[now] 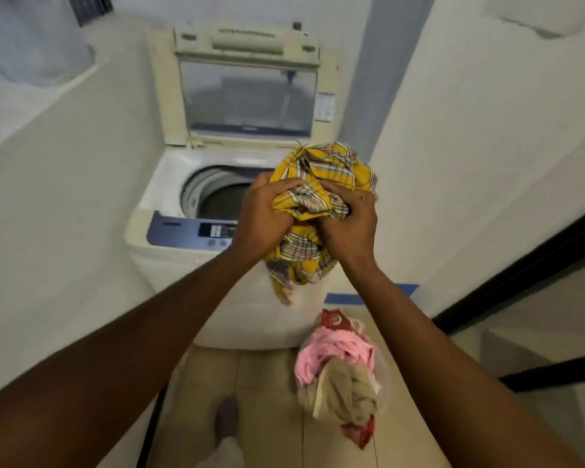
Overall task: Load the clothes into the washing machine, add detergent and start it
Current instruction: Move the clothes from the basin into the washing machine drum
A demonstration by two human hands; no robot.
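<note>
Cloth (pixel 318 197), yellow plaid, is bunched between our two hands in front of the washer (pixel 183 204), at about three o'clock from the open drum (pixel 217 194). Our left hand (pixel 264 221) is clenched on its left side and our right hand (pixel 348 228) is clenched on its right, fingers buried in the folds. The lid (pixel 247 96) stands up at twelve o'clock, and the drum mouth is dark and unblocked.

We judge the main risk to be the loose tail hanging toward six o'clock: it dangles in front of the control panel (pixel 196 231), and as we swing the bundle toward nine o'clock it could drag over the buttons or catch on the rim and stay draped outside the drum. Releasing too soon would drop the cloth onto the panel or the floor, since the bundle sits off to the side of the opening.

More clothes (pixel 338 373) wait in a pile on the floor at five o'clock, so loading is far from done. We see no detergent.
</note>
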